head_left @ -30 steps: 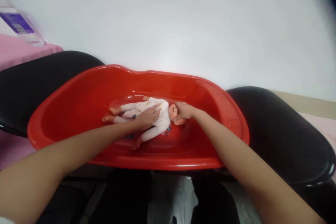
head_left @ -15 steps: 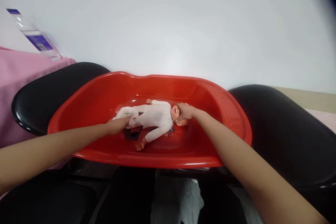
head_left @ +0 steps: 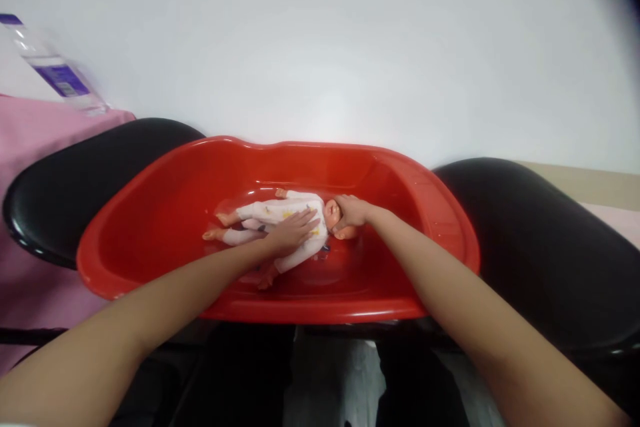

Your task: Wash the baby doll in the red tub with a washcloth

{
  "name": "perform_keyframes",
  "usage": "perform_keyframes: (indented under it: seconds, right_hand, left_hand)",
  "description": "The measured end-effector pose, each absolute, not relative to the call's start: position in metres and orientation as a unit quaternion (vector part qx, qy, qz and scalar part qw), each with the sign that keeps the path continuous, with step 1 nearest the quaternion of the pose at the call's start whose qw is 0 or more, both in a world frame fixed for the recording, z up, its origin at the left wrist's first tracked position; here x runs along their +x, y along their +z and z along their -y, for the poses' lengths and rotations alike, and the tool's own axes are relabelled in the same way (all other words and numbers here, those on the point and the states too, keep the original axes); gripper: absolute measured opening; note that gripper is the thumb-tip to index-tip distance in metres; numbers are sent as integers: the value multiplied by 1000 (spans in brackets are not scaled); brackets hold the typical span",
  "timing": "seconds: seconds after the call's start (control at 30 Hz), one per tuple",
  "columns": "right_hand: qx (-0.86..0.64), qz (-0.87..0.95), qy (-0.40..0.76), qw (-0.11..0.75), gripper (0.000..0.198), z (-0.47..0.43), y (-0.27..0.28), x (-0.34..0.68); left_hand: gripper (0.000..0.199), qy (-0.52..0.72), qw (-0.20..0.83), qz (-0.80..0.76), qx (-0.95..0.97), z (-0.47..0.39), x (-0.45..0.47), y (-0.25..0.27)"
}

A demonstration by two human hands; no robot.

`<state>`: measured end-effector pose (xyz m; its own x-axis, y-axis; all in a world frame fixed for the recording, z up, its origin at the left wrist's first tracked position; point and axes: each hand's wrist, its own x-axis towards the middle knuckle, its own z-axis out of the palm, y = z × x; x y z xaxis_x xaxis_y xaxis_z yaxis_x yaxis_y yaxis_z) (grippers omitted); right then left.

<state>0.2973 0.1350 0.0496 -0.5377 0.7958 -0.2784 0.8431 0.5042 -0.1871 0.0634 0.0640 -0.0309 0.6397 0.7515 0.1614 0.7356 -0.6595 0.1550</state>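
Observation:
A baby doll (head_left: 265,212) in a white outfit with yellow and dark prints lies on its back in a red plastic baby tub (head_left: 165,220). Its head is toward the right and its bare feet point left. My left hand (head_left: 296,230) rests flat on the doll's chest, fingers stretched out and a little apart. Around the top of the doll's head my right hand (head_left: 353,211) is curled, covering the upper face and steadying it. Some dark and blue marks show on the tub floor beside the doll's shoulder.
The tub sits between two black seats, one on the left (head_left: 100,173) and one on the right (head_left: 540,260). On a pink cloth (head_left: 60,140) at the far left stands a clear bottle (head_left: 63,77) with a purple label. A white wall (head_left: 320,47) rises behind.
My left hand has moved right, from the doll's legs up to its chest. The doll's feet and the prints on its outfit now show. My right hand has stayed at the head.

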Motion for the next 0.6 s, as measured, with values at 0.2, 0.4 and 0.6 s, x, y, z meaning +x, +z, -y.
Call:
perform_keyframes:
  seconds: [0.2,0.4,0.6]
  right_hand:
    - [484,-858,-157,76,72,-133,52,294]
    - [491,-851,-168,74,69,-128,59,292]
    - [488,-854,-170,65,70,-128,58,293]
  left_hand:
    - [54,89,8,-476,875,-77,8,-51]
    - [51,59,4,-572,818,-97,-30,-52]
    - [49,83,30,-714,694,-94,-64,-43]
